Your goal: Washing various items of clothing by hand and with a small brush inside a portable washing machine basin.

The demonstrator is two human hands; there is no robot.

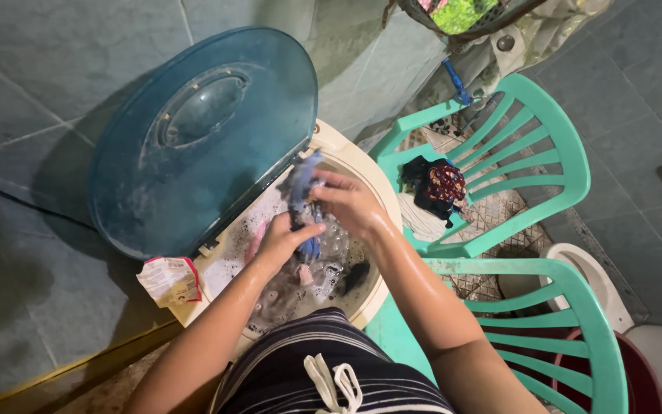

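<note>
Over the cream round washer tub (381, 201), my left hand (281, 239) and right hand (352, 205) both clamp shut on a wet blue cloth (303, 184); translucent blue lid (201, 142) raised behind tub.

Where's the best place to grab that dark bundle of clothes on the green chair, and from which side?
Probably from above, at the top of the dark bundle. It sits heaped on the green chair's seat, with the backrest and armrests closing in its sides, so only the top is open. Close the fingers around the raised patterned fold.

Chairs (515, 153) right of washtub (377, 192)
</note>
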